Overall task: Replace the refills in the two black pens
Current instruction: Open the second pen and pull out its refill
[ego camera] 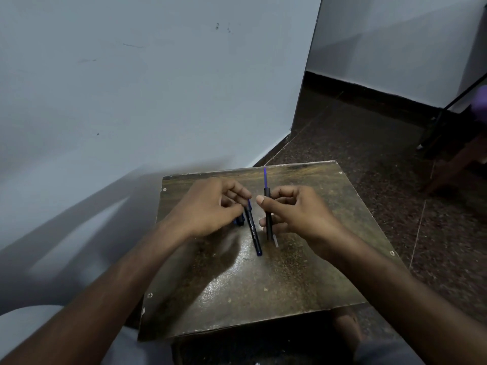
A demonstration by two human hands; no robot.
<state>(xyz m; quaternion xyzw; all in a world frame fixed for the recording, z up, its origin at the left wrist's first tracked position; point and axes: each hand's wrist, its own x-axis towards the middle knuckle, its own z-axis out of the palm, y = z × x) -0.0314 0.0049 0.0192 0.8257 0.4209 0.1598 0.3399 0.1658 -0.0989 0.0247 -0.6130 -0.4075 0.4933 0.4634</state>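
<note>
Table top [263,285]: worn brown board, mottled and scuffed, with a glossy sheen where the light falls; small metal-looking screw heads at its edges.
Left pen [253,230]: smooth black plastic barrel, slightly shiny, with pale printed lettering.
Right pen [268,219]: matt black plastic barrel.
Refill [265,177]: thin translucent blue plastic tube.
Wall [158,88]: matt painted plaster, pale, with a few dark scuffs.
Floor [369,143]: dark speckled stone-like tiles, dull finish.
</note>
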